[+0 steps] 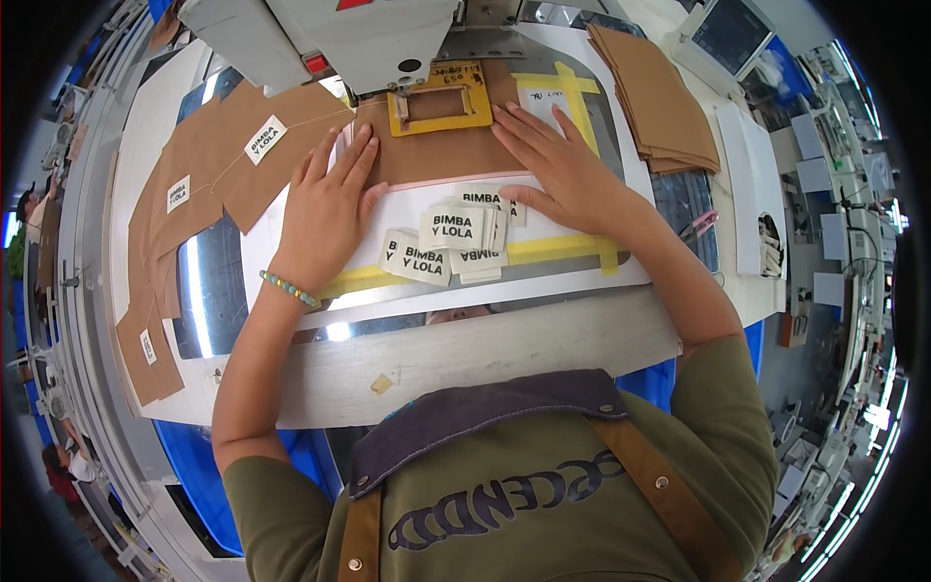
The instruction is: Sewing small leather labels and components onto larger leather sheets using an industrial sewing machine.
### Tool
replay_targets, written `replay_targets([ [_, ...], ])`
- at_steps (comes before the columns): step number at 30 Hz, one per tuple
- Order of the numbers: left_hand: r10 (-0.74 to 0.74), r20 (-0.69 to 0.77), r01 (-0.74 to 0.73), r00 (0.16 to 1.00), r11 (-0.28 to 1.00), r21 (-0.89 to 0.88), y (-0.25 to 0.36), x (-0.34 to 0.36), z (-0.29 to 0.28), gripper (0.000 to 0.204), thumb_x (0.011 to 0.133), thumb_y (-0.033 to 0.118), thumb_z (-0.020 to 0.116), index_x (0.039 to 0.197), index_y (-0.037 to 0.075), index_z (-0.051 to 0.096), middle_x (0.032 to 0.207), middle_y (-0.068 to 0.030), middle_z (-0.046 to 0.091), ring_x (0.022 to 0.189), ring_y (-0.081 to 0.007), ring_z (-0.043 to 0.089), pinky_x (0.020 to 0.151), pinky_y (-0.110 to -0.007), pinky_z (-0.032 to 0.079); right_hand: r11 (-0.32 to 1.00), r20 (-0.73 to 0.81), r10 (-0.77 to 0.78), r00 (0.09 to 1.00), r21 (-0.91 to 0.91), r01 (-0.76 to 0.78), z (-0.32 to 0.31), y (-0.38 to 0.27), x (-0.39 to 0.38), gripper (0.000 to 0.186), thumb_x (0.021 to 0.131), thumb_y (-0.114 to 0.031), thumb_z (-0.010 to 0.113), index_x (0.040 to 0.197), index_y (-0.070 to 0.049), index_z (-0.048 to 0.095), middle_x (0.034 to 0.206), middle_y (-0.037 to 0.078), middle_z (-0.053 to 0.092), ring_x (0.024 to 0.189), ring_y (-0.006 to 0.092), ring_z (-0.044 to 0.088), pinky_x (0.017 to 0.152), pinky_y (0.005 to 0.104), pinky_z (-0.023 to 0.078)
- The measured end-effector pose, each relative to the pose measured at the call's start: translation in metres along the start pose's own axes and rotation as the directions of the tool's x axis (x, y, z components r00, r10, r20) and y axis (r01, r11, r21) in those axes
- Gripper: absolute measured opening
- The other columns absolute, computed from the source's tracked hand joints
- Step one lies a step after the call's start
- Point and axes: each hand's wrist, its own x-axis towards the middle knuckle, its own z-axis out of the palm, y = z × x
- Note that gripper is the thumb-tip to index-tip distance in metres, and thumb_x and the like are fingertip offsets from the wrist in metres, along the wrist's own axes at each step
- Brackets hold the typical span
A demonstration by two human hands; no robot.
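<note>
A flat brown fabric piece (441, 158) lies under the yellow clamp frame (474, 117) of a sewing machine (378, 34). On its left edge, my left hand (325, 209) rests with fingers stretched out flat. My right hand (562, 175) lies on the right side, fingers spread, fingertips beside the clamp frame and thumb reaching toward the labels. Neither hand grips anything. Between my hands, on the white work plate (359, 254), sits a loose pile of white labels (452, 228) with black print. The window in the clamp frame is partly hidden by the machine's fittings.
Sewn brown pieces (206, 145) with labels, joined by thread, spread over the table's left side. A stack of brown pieces (652, 97) lies at the far right. Nearby are pink-handled snips (698, 226) and a screen (732, 37). Yellow tape (553, 248) marks the plate.
</note>
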Motion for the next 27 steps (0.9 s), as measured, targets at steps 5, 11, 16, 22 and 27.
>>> replay_targets([
  [5,-0.007,-0.009,0.007,1.000,1.000,-0.028,-0.007,0.002,-0.003,0.052,0.108,0.034,0.061,0.151,0.005,0.059,0.162,-0.0097,0.054,0.153,-0.0367,0.044,0.124,-0.052,0.035,0.995,-0.018,0.054,0.998,-0.079,-0.055,0.004,0.006,0.016,0.075,0.112,-0.056,0.046,0.161,0.001,0.045,0.173,0.018,0.036,0.164,0.0297,0.026,0.133,0.0605,0.017],
  [11,0.088,0.020,-0.086,0.996,0.993,-0.084,-0.011,-0.012,-0.012,0.044,0.099,0.018,0.071,0.140,0.002,0.067,0.145,-0.0086,0.068,0.136,-0.0317,0.062,0.111,-0.045,0.053,0.992,-0.164,-0.120,0.979,-0.068,0.110,-0.008,0.001,0.004,0.043,0.104,-0.035,0.067,0.132,-0.002,0.068,0.145,0.015,0.067,0.133,0.0302,0.062,0.120,0.0482,0.043],
  [16,0.373,-0.084,-0.371,0.924,0.928,0.039,-0.011,-0.013,-0.013,0.039,0.086,0.002,0.068,0.125,-0.003,0.070,0.123,-0.0150,0.073,0.119,-0.0297,0.071,0.095,-0.038,0.062,0.983,-0.298,-0.186,0.936,-0.050,0.179,-0.007,0.004,0.004,0.024,0.096,-0.019,0.076,0.114,-0.003,0.075,0.125,0.010,0.077,0.110,0.0280,0.072,0.102,0.0414,0.057],
  [22,0.327,-0.076,-0.330,0.942,0.943,-0.039,-0.003,-0.009,-0.015,0.038,0.086,0.002,0.071,0.124,-0.003,0.069,0.120,-0.0141,0.071,0.106,-0.0286,0.071,0.089,-0.039,0.062,0.965,-0.279,-0.253,0.926,-0.137,0.223,-0.011,0.009,0.004,0.024,0.088,-0.010,0.078,0.110,-0.002,0.078,0.116,0.008,0.079,0.103,0.0271,0.074,0.095,0.0412,0.060],
  [27,0.171,-0.111,-0.185,0.979,0.974,-0.133,0.008,0.000,-0.012,0.035,0.091,0.004,0.071,0.126,-0.001,0.071,0.121,-0.0116,0.072,0.107,-0.0284,0.069,0.094,-0.040,0.060,0.951,-0.190,-0.266,0.945,-0.210,0.226,-0.016,0.003,0.018,0.015,0.086,-0.008,0.076,0.100,-0.004,0.076,0.095,0.007,0.074,0.093,0.0258,0.071,0.089,0.0404,0.059],
])
